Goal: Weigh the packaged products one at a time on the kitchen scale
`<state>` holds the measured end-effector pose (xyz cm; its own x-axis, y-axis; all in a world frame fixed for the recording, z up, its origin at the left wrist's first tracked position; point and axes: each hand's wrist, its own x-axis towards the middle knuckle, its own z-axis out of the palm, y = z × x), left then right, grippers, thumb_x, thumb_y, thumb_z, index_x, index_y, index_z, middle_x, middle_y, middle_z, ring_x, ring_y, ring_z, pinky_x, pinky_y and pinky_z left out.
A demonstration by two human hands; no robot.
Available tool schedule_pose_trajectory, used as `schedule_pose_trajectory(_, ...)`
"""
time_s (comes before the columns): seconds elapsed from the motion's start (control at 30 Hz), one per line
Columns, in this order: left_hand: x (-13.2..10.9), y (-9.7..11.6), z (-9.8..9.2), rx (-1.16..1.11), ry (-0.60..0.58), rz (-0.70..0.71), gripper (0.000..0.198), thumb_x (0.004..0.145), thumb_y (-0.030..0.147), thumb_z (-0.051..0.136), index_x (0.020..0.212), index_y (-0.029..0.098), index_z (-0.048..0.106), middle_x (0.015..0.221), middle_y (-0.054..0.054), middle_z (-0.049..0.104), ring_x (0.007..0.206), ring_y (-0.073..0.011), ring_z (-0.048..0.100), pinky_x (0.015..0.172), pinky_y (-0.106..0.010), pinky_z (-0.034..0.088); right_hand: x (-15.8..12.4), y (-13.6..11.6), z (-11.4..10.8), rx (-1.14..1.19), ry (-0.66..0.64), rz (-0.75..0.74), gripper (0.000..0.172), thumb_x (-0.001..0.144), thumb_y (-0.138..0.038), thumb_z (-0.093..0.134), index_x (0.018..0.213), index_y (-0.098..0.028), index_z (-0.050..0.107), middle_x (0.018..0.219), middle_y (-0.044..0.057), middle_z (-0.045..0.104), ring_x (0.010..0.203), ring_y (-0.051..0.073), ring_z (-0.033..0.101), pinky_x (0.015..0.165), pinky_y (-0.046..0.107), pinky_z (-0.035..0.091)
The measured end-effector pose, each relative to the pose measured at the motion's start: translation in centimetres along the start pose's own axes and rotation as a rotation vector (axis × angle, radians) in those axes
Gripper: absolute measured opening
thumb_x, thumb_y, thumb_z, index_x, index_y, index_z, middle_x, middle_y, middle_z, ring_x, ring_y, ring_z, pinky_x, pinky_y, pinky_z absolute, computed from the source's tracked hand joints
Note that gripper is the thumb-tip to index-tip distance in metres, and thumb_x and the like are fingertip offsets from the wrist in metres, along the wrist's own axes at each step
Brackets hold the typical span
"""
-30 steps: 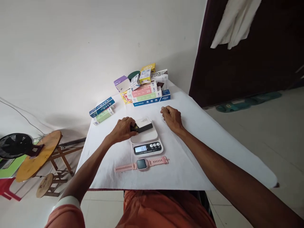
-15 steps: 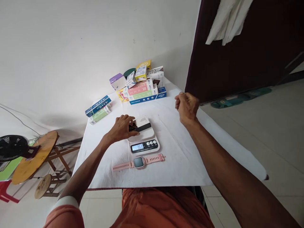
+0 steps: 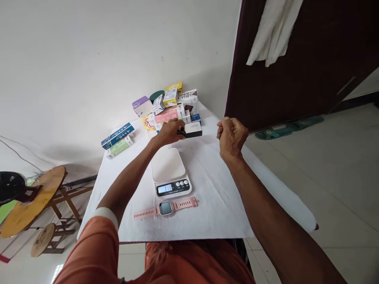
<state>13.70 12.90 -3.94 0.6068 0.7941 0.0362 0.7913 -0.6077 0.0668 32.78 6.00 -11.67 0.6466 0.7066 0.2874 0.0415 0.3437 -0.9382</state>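
My left hand (image 3: 171, 132) is closed on a small black-and-white box (image 3: 194, 130), holding it in front of the pile of cartons; the fingers hide the box's left end. Nearer to me lies a white digital kitchen scale (image 3: 168, 163) with a bare platform and a lit display that seems to read 313. A pink-strapped smartwatch (image 3: 166, 208) is stretched out flat in front of the scale. Over the table's right edge, my right hand (image 3: 233, 136) is curled into a loose fist, with nothing seen in it.
Behind the held box are stacked a pink carton (image 3: 169, 115), a purple-and-white box (image 3: 142, 105) and several others. A blue carton (image 3: 117, 135) lies by a green one (image 3: 120, 147) at the left. A fan (image 3: 12, 187) and wooden stool (image 3: 43, 240) stand beyond the white-covered table (image 3: 213, 197).
My left hand has lifted the black-and-white box off the scale and carried it away from me to the carton pile. The scale's reading has changed. My right hand stays in a fist.
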Motion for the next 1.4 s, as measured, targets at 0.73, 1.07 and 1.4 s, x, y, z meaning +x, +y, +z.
schedule_pose_trajectory(0.73, -13.6, -20.4, -0.9, 0.126, 0.225, -0.8, 0.057, 0.095, 0.028, 0.063, 0.149, 0.017, 0.048, 0.153, -0.021, 0.051, 0.141, -0.0358, 0.048, 0.115, -0.05, 0.042, -6.0, -2.1, 1.2, -0.379, -0.373, 0.004, 0.03, 0.094, -0.046, 0.049, 0.072, -0.029, 0.059, 0.063, 0.002, 0.057, 0.06, 0.023, 0.054, 0.07, 0.041, 0.043)
schedule_pose_trajectory(1.07, -13.4, -27.6, -1.3, 0.121, 0.022, -0.995, 0.055, 0.088, 0.04, 0.066, 0.138, 0.021, 0.053, 0.152, -0.02, 0.053, 0.145, -0.0377, 0.045, 0.116, -0.05, 0.037, -5.9, 0.2, 1.0, -0.436, -0.445, -0.016, 0.043, 0.096, -0.058, 0.048, 0.073, -0.025, 0.062, 0.061, 0.0, 0.059, 0.057, 0.019, 0.056, 0.066, 0.034, 0.042)
schedule_pose_trajectory(1.4, -15.7, -25.4, -3.6, 0.167, 0.191, -0.917, 0.056, 0.09, 0.043, 0.065, 0.139, 0.023, 0.048, 0.144, -0.019, 0.055, 0.139, -0.0386, 0.047, 0.111, -0.053, 0.041, -5.2, 0.0, 0.8, -0.498, -0.427, -0.08, 0.041, 0.098, -0.053, 0.043, 0.074, -0.024, 0.058, 0.067, 0.002, 0.065, 0.058, 0.017, 0.056, 0.062, 0.031, 0.04)
